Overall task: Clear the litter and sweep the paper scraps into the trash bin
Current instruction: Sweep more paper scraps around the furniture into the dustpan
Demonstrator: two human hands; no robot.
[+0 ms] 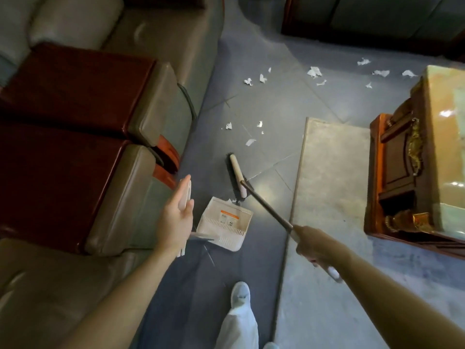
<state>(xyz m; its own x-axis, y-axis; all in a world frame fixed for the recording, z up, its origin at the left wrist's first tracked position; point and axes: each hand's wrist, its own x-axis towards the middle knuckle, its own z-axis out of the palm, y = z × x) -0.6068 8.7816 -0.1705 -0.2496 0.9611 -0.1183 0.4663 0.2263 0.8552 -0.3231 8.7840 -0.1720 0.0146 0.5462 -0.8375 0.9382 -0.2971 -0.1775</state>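
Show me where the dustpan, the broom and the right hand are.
dustpan [226,224], head view, on its labelled inner floor.
broom [237,175], head view, on the pale top of its head.
right hand [312,244], head view, on its back.

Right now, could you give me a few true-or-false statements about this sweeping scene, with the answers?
1. The right hand grips the broom. True.
2. The dustpan hangs on a hook. False: it sits on the floor, right by the broom head.
3. Paper scraps lie on the floor beyond the broom head. True.
4. The left hand clutches a paper ball. False: its fingers are straight, against the dustpan's white upright handle.
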